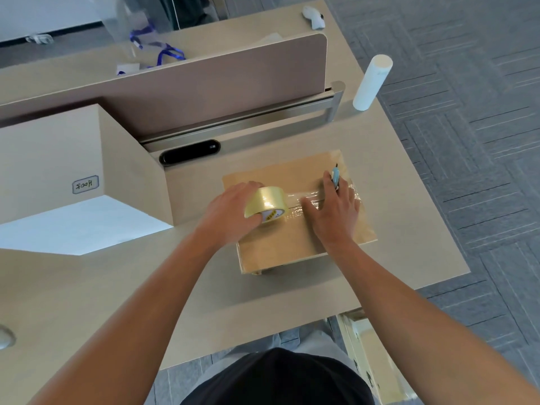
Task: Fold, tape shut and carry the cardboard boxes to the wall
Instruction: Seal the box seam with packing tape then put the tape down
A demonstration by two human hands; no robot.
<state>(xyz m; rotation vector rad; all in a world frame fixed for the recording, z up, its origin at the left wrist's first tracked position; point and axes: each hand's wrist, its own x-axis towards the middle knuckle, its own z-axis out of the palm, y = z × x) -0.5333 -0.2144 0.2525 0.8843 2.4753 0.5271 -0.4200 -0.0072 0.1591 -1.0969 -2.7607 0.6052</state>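
Note:
A closed brown cardboard box (280, 247) lies on the desk in front of me. A strip of clear tape (304, 197) runs across its top along the seam. My left hand (230, 211) grips a roll of clear tape (267, 207) standing on the box's left part. My right hand (336, 211) lies on the box top with its thumb pressing the tape strip. A small blue cutter (335, 176) is held between its fingers, tip pointing away from me.
The beige desk (117, 287) carries a raised cabinet with a label (85, 184) on the left, a brown divider panel (222, 80) behind, a black cable slot (190, 152) and a white cylinder (371, 83) at the far right. Grey carpet lies to the right.

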